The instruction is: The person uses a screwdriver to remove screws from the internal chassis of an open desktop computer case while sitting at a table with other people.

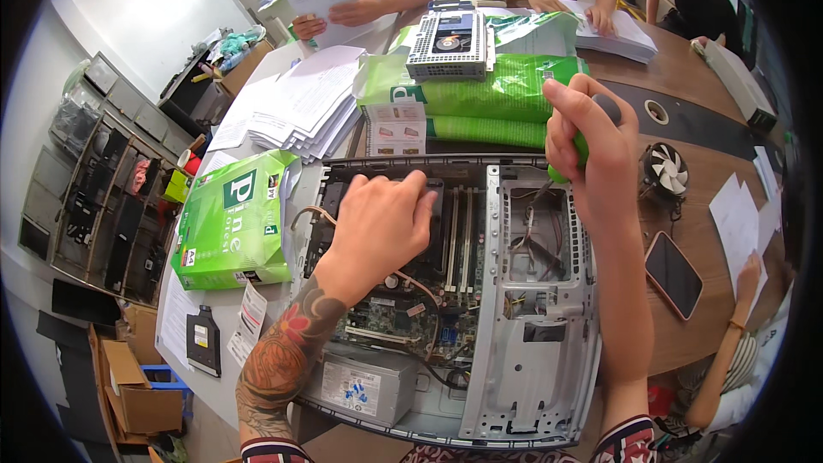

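Observation:
An open metal computer case lies before me, with a motherboard, upright memory slots and a silver power supply. My left hand is over a black part on the board, its fingers curled down and their grip hidden. My right hand is closed round a green-and-black screwdriver held above the case's right section, with its shaft angled down toward the metal frame. A thin cable runs out beside my left hand.
Green paper packs, paper stacks, a metal drive cage, a fan, a phone and a black drive surround the case. Co-workers handle papers opposite; another person's hand rests at the right.

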